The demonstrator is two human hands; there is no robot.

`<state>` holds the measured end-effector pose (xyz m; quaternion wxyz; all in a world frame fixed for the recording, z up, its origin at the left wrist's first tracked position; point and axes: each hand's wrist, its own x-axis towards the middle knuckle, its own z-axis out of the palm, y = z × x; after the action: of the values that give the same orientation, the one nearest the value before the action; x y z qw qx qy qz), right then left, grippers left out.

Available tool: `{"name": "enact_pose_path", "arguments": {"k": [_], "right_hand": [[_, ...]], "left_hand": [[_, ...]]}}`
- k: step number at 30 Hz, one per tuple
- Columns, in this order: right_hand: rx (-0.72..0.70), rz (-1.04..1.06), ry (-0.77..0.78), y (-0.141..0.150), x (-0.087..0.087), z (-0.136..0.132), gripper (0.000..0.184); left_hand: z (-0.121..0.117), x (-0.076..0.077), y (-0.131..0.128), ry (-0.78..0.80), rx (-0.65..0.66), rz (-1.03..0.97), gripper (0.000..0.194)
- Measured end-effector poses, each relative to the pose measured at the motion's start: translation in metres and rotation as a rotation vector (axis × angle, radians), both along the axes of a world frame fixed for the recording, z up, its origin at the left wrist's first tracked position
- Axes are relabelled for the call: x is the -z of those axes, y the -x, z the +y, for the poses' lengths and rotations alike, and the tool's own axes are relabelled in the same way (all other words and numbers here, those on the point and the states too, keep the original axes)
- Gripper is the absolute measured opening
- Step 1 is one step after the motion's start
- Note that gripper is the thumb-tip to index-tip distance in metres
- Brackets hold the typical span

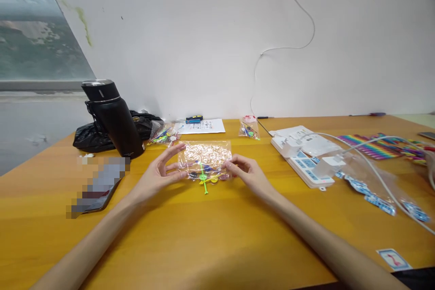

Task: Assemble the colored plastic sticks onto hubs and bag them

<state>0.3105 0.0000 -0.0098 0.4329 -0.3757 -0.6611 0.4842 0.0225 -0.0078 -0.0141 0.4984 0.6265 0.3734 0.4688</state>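
Your left hand grips the left edge of the clear plastic bag, your right hand pinches its lower right side. Bag's mid-table, between bottle and power strip; green piece shows at its lower edge, can't tell if inside.

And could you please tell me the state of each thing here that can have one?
Clear bag: held, coloured pieces at its lower edge; sealing unclear
Left hand: grip on the bag's left side
Right hand: grip on the bag's right side
Bottle: standing, lid on
Phone: lying flat, screen unreadable
Power strip: chargers plugged in
Paper: lying flat
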Motion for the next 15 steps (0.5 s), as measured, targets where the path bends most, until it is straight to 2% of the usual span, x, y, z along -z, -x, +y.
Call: {"name": "enact_pose_path", "arguments": {"k": [8, 12, 15], "right_hand": [[0.005, 0.006, -0.015, -0.001, -0.001, 0.001, 0.032], [0.039, 0.022, -0.015, -0.001, -0.002, 0.002, 0.032], [0.045, 0.004, -0.018, -0.001, 0.0, 0.003, 0.032]], "left_hand": [[0.003, -0.002, 0.003, 0.008, -0.022, 0.068, 0.067], [0.011, -0.006, 0.018, -0.06, -0.142, 0.084, 0.065], [0.018, -0.007, 0.032, -0.084, -0.311, 0.093, 0.065]]}}
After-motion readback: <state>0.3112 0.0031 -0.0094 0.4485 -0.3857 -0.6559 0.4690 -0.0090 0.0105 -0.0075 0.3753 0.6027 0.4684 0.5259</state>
